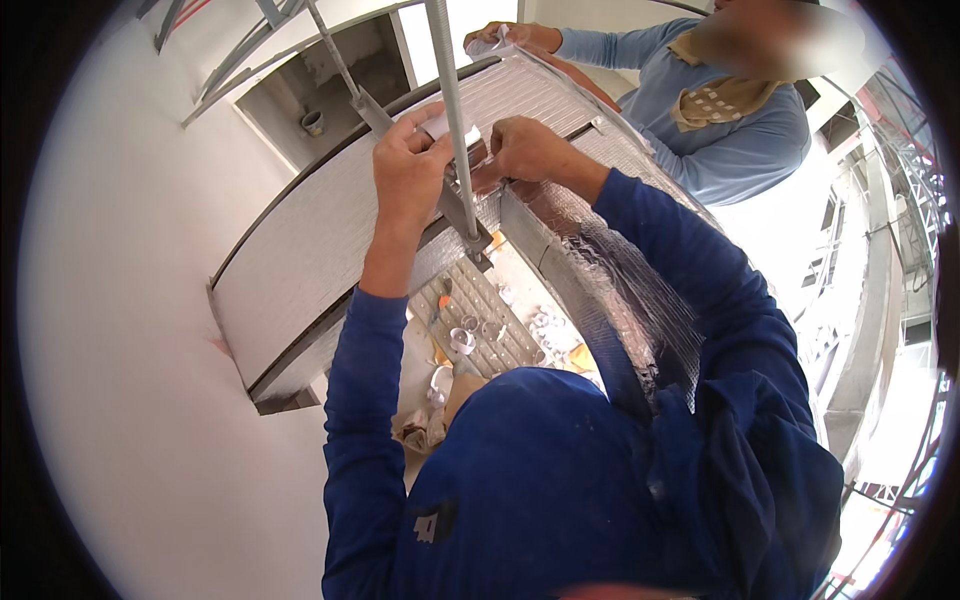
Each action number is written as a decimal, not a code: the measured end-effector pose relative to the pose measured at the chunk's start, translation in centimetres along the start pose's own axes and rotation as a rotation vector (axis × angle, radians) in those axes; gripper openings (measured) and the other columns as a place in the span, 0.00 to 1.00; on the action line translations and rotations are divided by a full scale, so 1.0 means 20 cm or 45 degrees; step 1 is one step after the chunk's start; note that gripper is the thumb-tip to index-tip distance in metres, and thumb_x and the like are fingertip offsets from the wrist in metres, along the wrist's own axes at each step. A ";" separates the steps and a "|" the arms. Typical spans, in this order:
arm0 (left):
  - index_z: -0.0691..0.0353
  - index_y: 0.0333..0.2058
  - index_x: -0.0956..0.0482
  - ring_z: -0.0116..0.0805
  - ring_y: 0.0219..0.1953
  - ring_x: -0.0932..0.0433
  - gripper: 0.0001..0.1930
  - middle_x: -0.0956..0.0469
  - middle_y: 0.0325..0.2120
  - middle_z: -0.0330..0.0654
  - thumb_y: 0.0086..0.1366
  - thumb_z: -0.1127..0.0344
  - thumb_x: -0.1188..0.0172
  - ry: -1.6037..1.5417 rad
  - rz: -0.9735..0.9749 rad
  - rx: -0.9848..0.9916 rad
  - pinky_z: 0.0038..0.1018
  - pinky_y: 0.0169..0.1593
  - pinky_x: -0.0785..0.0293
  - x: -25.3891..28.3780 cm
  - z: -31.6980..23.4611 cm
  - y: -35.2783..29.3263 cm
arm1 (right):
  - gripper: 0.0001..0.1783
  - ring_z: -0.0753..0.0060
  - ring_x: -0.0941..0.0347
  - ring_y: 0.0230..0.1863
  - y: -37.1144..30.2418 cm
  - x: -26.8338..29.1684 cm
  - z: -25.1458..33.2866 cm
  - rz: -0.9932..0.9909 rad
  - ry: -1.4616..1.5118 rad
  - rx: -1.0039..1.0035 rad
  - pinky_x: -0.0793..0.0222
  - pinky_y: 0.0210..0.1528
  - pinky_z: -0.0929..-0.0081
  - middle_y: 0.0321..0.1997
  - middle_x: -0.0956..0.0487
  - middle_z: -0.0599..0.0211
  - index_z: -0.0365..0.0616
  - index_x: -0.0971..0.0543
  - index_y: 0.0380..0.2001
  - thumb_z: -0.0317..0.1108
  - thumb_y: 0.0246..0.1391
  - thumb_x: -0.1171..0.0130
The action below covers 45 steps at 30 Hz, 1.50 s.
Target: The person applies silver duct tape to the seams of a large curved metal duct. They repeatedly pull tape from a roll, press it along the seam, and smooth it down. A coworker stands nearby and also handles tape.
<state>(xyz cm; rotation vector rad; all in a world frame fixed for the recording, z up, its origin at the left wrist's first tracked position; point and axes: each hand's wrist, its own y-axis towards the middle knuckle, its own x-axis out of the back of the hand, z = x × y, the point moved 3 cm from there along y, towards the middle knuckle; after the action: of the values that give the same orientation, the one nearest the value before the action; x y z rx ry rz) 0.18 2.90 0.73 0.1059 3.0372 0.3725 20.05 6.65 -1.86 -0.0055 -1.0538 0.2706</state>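
My left hand (405, 165) is raised beside a metal hanger rod (447, 90), its fingers curled round a whitish piece that looks like a roll of tape (436, 126). On the rod's other side, my right hand (530, 150) is closed in a pinch close to the foil surface; what lies between its fingertips is hidden. Both hands are over a large duct (310, 205) wrapped in silvery foil insulation. A flat metal bar (458, 212) crosses under the rod between my forearms. Crumpled foil wrap (640, 275) runs along the duct's side below my right arm.
Across the duct, a co-worker (730, 130) in a light blue shirt holds something white (490, 42) at its far end. A second hanger rod (335, 50) stands left. Far below are a plank platform (480, 310) with scraps and a bucket (312, 123). A white wall (130, 330) borders the left.
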 end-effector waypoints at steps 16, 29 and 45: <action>0.67 0.62 0.16 0.21 0.30 0.20 0.23 0.12 0.38 0.40 0.68 0.75 0.27 -0.048 -0.028 0.002 0.21 0.33 0.22 -0.03 -0.01 -0.03 | 0.25 0.62 0.18 0.32 0.01 0.06 -0.02 -0.095 0.156 0.064 0.23 0.36 0.61 0.30 0.15 0.56 0.38 0.17 0.31 0.39 0.37 0.11; 0.67 0.64 0.17 0.22 0.33 0.20 0.24 0.15 0.36 0.38 0.70 0.76 0.30 0.040 0.049 -0.016 0.21 0.36 0.22 -0.02 -0.03 -0.05 | 0.25 0.59 0.16 0.33 0.00 0.05 -0.01 -0.073 0.252 -0.020 0.22 0.36 0.58 0.30 0.13 0.56 0.37 0.14 0.33 0.40 0.36 0.12; 0.71 0.62 0.16 0.22 0.37 0.17 0.22 0.11 0.40 0.45 0.69 0.82 0.35 0.006 -0.015 -0.028 0.21 0.39 0.23 -0.03 0.03 -0.08 | 0.30 0.46 0.15 0.35 0.23 -0.01 -0.03 0.158 -0.719 0.518 0.22 0.40 0.58 0.28 0.12 0.55 0.43 0.07 0.32 0.63 0.52 0.25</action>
<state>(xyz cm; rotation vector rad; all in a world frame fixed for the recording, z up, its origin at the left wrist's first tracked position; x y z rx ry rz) 0.67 1.48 -0.19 0.0859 3.0357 0.4053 19.40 11.13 -2.88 0.3922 -1.5427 0.6199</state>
